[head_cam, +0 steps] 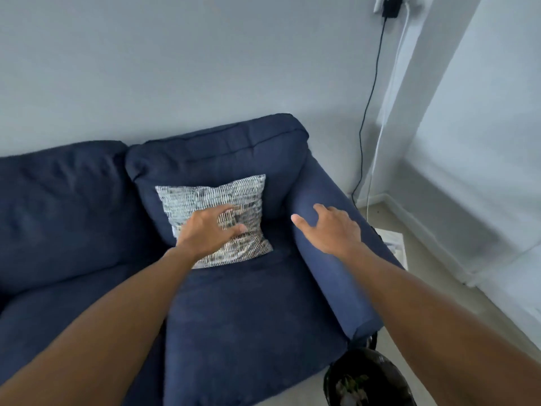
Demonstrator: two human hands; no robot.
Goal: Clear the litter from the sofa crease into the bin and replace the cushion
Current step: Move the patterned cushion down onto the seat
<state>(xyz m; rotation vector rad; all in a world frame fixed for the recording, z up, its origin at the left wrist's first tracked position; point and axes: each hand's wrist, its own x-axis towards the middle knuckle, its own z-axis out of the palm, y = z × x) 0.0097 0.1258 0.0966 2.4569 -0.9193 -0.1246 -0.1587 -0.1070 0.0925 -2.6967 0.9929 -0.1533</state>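
Observation:
A grey-and-white patterned cushion (205, 197) leans against the backrest of the dark blue sofa (251, 312), at the back of the right seat. My left hand (209, 230) lies flat on the cushion's lower half with fingers spread, holding nothing. My right hand (330, 230) hovers open over the sofa's right armrest (328, 276), palm down. The crease behind the cushion is hidden. A black bin (369, 379) lined with a dark bag stands on the floor at the sofa's front right corner, with some pale litter inside.
A pale wall rises behind the sofa. A black cable (370, 106) and a white cable (389, 112) hang from a wall socket at the top right. White papers (395, 241) lie on the floor beside the armrest.

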